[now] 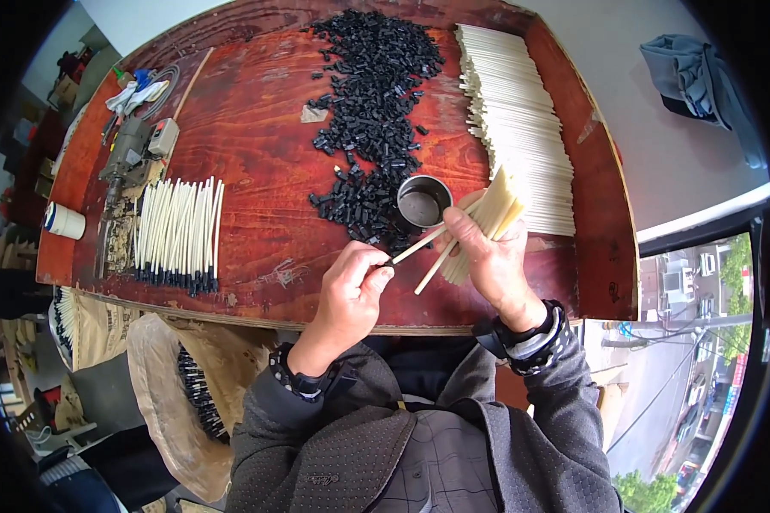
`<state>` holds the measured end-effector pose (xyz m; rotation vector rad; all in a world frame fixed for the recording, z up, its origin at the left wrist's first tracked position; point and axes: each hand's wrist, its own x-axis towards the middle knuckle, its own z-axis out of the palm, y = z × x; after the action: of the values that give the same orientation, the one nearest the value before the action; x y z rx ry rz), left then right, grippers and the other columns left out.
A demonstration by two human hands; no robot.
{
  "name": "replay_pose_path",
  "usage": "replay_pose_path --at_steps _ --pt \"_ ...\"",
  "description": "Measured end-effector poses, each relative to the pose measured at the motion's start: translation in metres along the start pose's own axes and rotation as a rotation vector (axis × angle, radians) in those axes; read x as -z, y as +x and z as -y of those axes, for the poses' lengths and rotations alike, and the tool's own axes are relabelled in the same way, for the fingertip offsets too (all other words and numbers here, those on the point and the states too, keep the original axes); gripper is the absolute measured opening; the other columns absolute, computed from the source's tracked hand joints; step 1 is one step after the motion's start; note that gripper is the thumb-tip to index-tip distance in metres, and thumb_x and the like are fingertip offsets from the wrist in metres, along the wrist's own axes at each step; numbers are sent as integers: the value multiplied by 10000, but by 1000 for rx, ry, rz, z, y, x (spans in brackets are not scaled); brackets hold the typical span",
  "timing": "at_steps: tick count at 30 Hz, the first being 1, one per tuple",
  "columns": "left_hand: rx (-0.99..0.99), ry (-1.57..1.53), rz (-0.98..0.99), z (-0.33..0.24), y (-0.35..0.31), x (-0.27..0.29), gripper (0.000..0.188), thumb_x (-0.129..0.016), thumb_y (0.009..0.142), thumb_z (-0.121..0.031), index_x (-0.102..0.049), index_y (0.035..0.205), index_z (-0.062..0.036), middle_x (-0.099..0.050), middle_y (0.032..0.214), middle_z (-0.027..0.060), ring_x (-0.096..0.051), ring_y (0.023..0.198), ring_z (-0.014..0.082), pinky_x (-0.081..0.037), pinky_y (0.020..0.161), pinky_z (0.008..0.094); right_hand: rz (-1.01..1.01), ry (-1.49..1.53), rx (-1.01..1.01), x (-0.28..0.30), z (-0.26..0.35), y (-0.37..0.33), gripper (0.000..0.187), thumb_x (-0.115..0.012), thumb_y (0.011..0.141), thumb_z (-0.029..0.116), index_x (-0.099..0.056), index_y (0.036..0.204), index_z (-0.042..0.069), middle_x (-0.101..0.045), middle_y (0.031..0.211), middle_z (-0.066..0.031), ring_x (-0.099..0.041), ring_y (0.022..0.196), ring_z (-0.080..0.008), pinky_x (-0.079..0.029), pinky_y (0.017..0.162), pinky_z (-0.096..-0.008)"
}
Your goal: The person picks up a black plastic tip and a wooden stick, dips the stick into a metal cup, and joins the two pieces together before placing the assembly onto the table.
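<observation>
A pale stick (pixel 415 246), above the red surface (pixel 257 171) near the metal cup (pixel 423 203), has its end pinched in the left hand (pixel 355 286); the right hand (pixel 488 248) grips a stick bundle (pixel 492 214). A straight, firm push seems best.

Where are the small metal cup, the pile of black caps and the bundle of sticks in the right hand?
small metal cup (pixel 423 203), head view, on its dark inside.
pile of black caps (pixel 375 81), head view, middle of the heap.
bundle of sticks (pixel 498 209), head view, on the fanned upper ends above the right hand (pixel 488 261).
</observation>
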<state>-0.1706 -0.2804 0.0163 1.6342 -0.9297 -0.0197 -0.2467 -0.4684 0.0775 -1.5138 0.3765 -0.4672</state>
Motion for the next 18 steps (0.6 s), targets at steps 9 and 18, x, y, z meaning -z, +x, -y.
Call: replay_pose_path --at_steps 9,18 --pt "46 676 -377 30 -11 112 84 -645 917 -29 -647 987 18 -617 908 174 -629 810 360 -516 717 425 -182 52 -4 23 -9 10 164 -704 964 157 -627 1013 21 -630 746 -60 -611 628 -153 -496 589 -279" --pt "305 1340 -479 65 -50 240 129 -615 927 -65 -675 1008 16 -636 977 182 -644 897 351 -524 803 434 -237 -82 88 35 -17 20 172 -694 985 188 -638 978 25 -640 757 -49 -605 638 -135 -489 602 -272"
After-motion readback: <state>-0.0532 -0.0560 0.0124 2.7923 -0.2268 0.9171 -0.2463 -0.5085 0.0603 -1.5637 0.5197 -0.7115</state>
